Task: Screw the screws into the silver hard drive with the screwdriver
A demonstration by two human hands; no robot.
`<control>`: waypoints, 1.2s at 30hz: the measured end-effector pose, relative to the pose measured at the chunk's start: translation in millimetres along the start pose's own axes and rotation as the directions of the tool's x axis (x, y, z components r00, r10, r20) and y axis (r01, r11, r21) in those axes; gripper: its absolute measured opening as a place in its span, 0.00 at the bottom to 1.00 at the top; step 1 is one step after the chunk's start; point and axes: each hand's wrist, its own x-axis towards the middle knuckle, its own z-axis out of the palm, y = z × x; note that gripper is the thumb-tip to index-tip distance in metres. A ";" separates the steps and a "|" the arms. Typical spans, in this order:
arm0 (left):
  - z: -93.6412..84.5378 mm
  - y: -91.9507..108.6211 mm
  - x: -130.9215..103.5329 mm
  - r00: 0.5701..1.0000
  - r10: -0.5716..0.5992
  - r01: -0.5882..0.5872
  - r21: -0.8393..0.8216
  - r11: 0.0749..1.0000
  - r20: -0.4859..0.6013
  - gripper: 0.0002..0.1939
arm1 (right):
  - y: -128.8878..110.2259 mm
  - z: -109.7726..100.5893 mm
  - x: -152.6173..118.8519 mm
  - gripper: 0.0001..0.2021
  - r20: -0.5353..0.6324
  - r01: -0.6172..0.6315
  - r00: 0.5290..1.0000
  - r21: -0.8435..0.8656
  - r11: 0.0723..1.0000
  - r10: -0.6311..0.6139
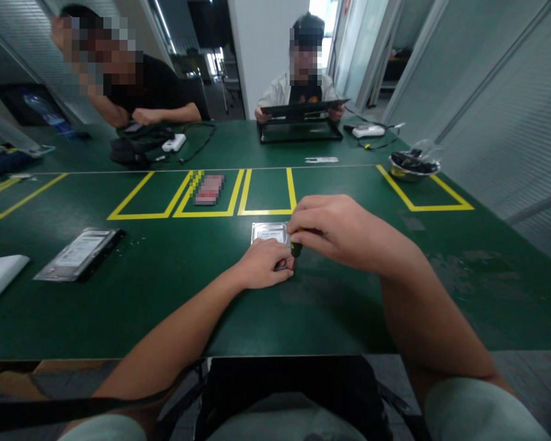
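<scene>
A silver hard drive with a pale label lies on the green table, its near part covered by my hands. My left hand rests over the drive's near edge, fingers curled and gripping it against the tabletop. Above the drive's right near corner, my right hand is closed around a short dark screwdriver with yellow marks. The screwdriver points down, and its tip is hidden near my left fingers.
A second hard drive in a clear bag lies left, beside a white object. Yellow tape outlines cross the table; one holds a reddish item. A metal bowl stands right. Two people sit opposite, one holding a black panel.
</scene>
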 end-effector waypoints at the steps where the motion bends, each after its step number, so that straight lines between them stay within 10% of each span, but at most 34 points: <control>1: -0.4 0.3 -0.1 1.000 -0.002 0.002 -0.001 1.000 0.001 0.05 | -0.4 -0.5 -0.2 0.10 0.006 0.002 1.000 0.005 1.000 -0.002; 36: 1.5 -2.0 -0.7 1.000 0.004 -0.004 -0.001 1.000 -0.026 0.05 | -1.0 3.3 -1.3 0.10 0.164 0.004 0.986 0.041 0.999 -0.011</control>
